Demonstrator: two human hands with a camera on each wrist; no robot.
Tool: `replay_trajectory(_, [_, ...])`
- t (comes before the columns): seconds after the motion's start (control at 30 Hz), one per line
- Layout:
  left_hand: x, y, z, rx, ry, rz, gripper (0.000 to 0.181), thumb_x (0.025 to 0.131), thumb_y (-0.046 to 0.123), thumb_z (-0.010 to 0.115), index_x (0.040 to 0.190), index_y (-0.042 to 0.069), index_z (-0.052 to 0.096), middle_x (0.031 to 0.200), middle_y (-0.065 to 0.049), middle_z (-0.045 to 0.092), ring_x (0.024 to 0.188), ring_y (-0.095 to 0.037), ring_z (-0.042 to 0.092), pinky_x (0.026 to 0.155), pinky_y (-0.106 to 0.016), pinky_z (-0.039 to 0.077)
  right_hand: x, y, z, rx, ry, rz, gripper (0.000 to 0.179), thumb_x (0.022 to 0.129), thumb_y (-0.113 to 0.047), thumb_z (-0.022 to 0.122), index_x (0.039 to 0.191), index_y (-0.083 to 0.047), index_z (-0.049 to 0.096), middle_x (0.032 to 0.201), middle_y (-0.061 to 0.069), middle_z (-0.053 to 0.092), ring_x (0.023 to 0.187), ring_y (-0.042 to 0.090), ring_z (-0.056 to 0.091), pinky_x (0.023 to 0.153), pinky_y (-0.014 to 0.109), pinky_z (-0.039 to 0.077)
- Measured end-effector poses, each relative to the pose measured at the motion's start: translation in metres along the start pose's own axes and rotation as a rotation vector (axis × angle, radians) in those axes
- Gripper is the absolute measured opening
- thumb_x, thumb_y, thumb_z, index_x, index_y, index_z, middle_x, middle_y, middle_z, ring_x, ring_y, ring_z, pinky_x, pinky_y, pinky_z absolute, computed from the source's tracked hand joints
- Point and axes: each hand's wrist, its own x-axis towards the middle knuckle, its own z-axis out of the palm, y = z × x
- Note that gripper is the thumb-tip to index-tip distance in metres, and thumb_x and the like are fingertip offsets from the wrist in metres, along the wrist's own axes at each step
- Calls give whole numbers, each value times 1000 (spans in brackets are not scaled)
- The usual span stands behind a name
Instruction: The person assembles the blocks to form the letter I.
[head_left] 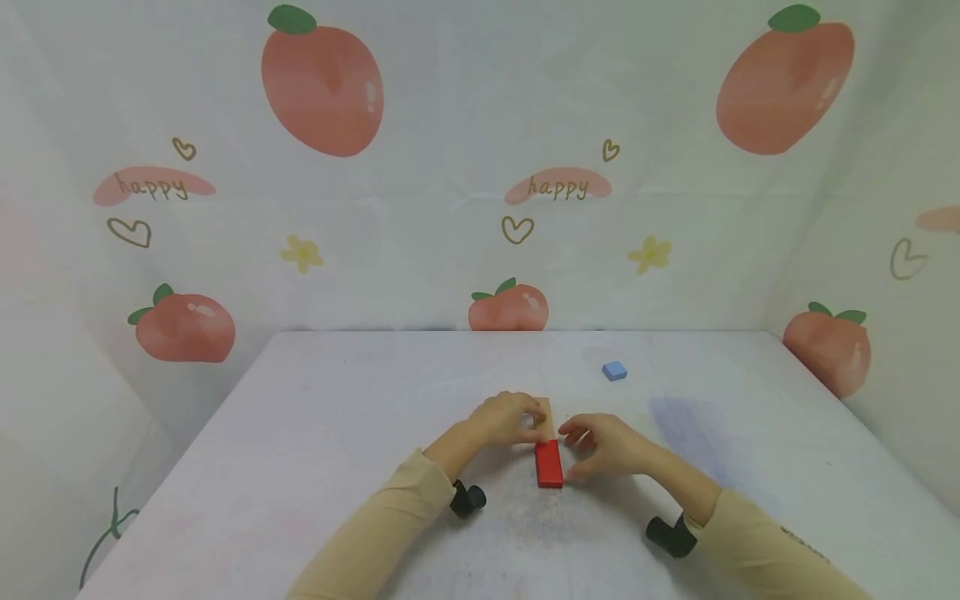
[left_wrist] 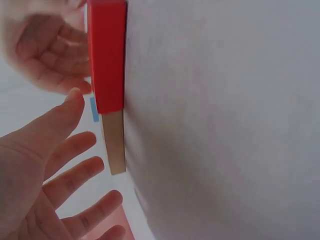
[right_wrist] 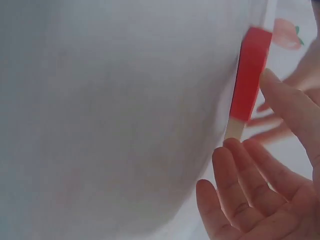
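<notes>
A red rectangular block (head_left: 549, 463) lies on the table end to end with a plain wooden block (head_left: 545, 410), forming one line. My left hand (head_left: 510, 418) is at the left of this line, near where the two blocks meet. Its fingers are spread in the left wrist view and grip nothing. On the other side, my right hand (head_left: 611, 446) hovers by the red block, fingers loosely bent and holding nothing. In the right wrist view its thumb overlaps the red block's edge; whether it touches, I cannot tell.
A small blue block (head_left: 614, 371) lies farther back, right of the line. A bluish stain (head_left: 693, 433) marks the white table (head_left: 337, 433) at the right. Behind the table hangs a fruit-printed curtain (head_left: 435, 108).
</notes>
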Motion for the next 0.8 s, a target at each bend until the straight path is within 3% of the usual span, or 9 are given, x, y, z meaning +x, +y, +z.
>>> replay_trajectory(0.37, [-13, 10, 5, 101, 82, 90, 33, 78, 43, 72, 103, 21, 71, 107, 7, 69, 98, -14, 63, 79, -25, 50, 6, 34, -24, -27, 148, 58, 38, 75, -15, 76, 106, 3, 63, 95, 13, 66, 82, 21, 64, 76, 36, 56])
replay_trajectory(0.57, [-17, 12, 8, 149, 105, 92, 32, 78, 43, 71, 100, 20, 72, 108, 6, 69, 100, -14, 63, 78, -25, 50, 4, 52, -36, -43, 224, 64, 35, 77, -14, 73, 104, 6, 63, 94, 17, 67, 81, 25, 67, 74, 35, 56])
replay_trajectory(0.8, [-19, 14, 8, 131, 92, 70, 33, 78, 41, 72, 103, 19, 72, 110, 6, 68, 103, -13, 62, 82, -27, 50, 0, 61, -47, -27, 272, 124, 35, 80, -14, 71, 104, 9, 62, 94, 21, 67, 86, 32, 67, 75, 38, 55])
